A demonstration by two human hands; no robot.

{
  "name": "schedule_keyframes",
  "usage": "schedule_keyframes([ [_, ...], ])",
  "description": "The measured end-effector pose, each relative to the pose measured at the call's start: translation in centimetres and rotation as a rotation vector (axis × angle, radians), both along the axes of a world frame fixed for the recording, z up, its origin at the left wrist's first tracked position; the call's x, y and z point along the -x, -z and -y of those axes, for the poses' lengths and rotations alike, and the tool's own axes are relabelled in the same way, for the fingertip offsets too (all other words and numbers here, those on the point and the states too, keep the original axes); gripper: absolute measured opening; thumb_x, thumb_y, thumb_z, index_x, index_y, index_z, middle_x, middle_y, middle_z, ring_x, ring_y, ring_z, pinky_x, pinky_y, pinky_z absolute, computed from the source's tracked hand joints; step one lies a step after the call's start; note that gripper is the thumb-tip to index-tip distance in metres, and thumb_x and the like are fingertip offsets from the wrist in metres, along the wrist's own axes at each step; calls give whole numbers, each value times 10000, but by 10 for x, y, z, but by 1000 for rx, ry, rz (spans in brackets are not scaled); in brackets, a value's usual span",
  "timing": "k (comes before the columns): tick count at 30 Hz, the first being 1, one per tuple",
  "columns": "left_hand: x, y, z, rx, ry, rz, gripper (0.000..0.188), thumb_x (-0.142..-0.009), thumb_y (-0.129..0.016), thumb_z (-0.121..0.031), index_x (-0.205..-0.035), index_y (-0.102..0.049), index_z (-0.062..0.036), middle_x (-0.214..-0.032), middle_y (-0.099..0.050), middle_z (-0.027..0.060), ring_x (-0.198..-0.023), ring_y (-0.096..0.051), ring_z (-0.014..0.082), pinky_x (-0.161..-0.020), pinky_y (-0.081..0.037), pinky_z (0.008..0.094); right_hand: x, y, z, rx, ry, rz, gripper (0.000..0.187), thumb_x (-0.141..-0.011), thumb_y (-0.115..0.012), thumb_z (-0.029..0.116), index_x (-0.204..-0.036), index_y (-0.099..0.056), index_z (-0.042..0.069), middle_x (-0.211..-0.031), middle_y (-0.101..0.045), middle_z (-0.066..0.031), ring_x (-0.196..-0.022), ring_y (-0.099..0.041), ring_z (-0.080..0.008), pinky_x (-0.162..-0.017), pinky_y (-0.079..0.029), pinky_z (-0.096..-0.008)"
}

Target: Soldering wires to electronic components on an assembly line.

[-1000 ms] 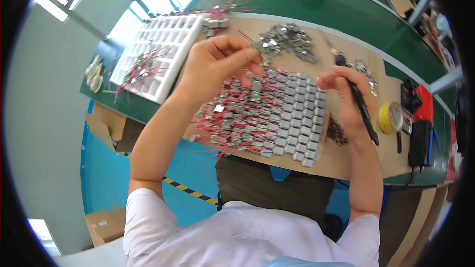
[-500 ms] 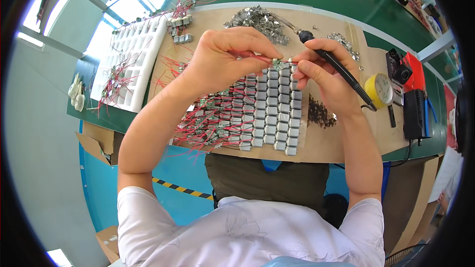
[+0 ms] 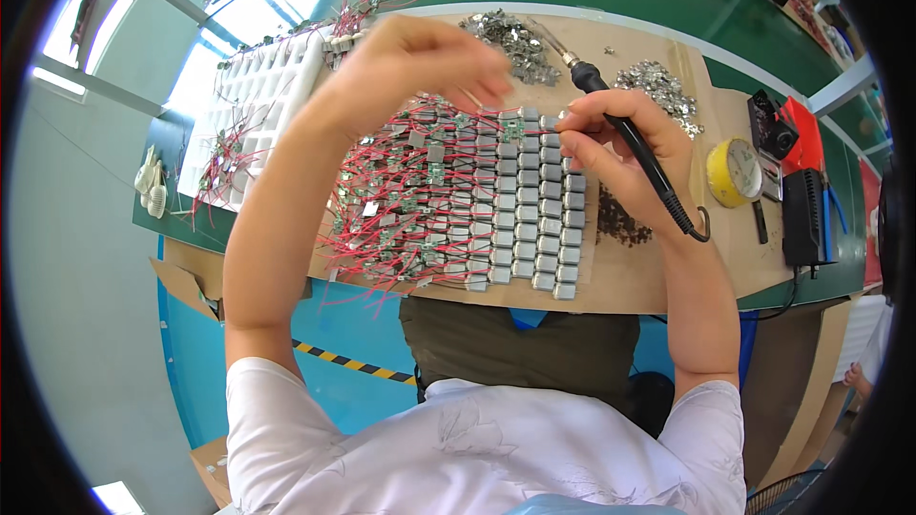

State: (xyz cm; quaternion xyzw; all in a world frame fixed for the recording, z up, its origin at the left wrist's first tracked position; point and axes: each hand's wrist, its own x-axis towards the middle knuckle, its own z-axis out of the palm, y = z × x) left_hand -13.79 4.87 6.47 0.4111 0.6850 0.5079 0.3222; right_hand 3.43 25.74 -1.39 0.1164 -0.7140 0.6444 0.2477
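A grid of small grey metal blocks with red wires [image 3: 487, 200] lies on a brown board [image 3: 630, 272]. My left hand [image 3: 410, 62] hovers above the grid's far edge, fingers pinched together; what it pinches is too small to tell. My right hand [image 3: 611, 138] grips a black soldering iron [image 3: 634, 148], its metal tip pointing away toward the far side, and its fingertips touch the top right blocks of the grid.
A white compartment tray [image 3: 243, 119] with red-wired parts sits at far left. Piles of small metal pieces [image 3: 510, 33] lie at the back. At the right are a yellow tape roll [image 3: 733, 172], a red-and-black device [image 3: 787, 133] and a black box [image 3: 801, 215].
The view has shifted, so the grid now sits lower and more central. My left hand rose from the grid's top edge and now hovers above it. My right hand stays at the top right blocks.
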Motion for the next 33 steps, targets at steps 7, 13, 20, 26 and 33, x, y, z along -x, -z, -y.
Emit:
schedule_keyframes([
  [7,-45,10,-11,216,79,-270,160,-871,-794,-125,-968,-790,3,-839,-760,64,-757,-680,74,-697,-557,240,-3,-1,3,-65,39,14,307,-858,-742,-47,-1149,-670,23,-957,-724,-78,-861,-708,-113,-748,-590,-237],
  [13,-52,25,-10,99,-15,-214,107,-876,-763,-85,-929,-787,5,-805,-750,38,-708,-638,52,-652,-530,225,-2,2,5,98,57,27,396,-848,-769,-26,-1215,-635,39,-995,-711,-73,-868,-686,-104,-771,-577,-237],
  [20,-60,35,-12,65,-58,-357,91,-851,-780,-96,-910,-795,-28,-770,-740,35,-671,-635,56,-610,-510,236,-3,0,8,174,18,132,364,-862,-757,-20,-1195,-623,35,-932,-694,-64,-771,-661,-76,-645,-552,-203],
  [26,-64,33,-13,117,-112,-328,108,-835,-791,-112,-904,-797,-29,-766,-745,32,-676,-634,57,-611,-503,236,-3,-1,8,205,24,146,346,-872,-739,-38,-1188,-615,29,-909,-691,-55,-735,-663,-75,-583,-540,-201],
  [33,-54,21,-8,75,-62,-563,243,-816,-815,-172,-998,-778,-16,-930,-767,93,-828,-697,163,-761,-542,313,-4,-4,9,190,43,174,341,-871,-743,-37,-1180,-616,33,-907,-704,-59,-716,-671,-84,-571,-539,-204],
])
